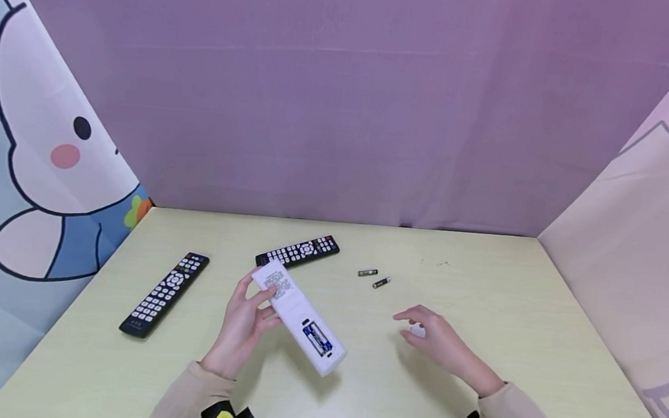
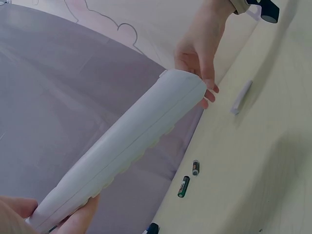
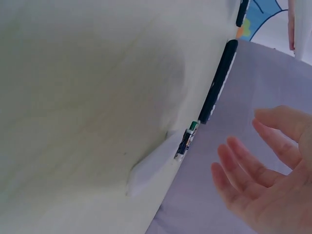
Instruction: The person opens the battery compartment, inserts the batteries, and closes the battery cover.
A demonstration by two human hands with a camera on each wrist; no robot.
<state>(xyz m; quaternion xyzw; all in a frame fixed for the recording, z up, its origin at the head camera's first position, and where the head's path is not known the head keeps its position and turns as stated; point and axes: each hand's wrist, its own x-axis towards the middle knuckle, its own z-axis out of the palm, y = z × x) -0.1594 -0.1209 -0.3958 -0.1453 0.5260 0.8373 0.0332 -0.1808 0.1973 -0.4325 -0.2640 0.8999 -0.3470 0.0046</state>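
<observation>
My left hand [image 1: 238, 333] grips a white remote control [image 1: 296, 308] by its upper end, thumb on its back. The back is turned up, and blue batteries [image 1: 318, 338] show in its uncovered compartment. My right hand [image 1: 439, 341] hovers to the right of the remote, fingers loosely bent and holding nothing. Below it on the table lies a small white battery cover [image 2: 241, 97], mostly hidden by the hand in the head view. Two loose dark green batteries, one [image 1: 367, 273] behind the other [image 1: 382, 283], lie beyond the right hand.
One black remote control [image 1: 164, 295] lies face up at the left of the table [image 1: 512, 297]. Another black remote [image 1: 298, 251] lies behind the white one. Purple cloth [image 1: 344, 103] hangs along the back, with printed cloths at both sides.
</observation>
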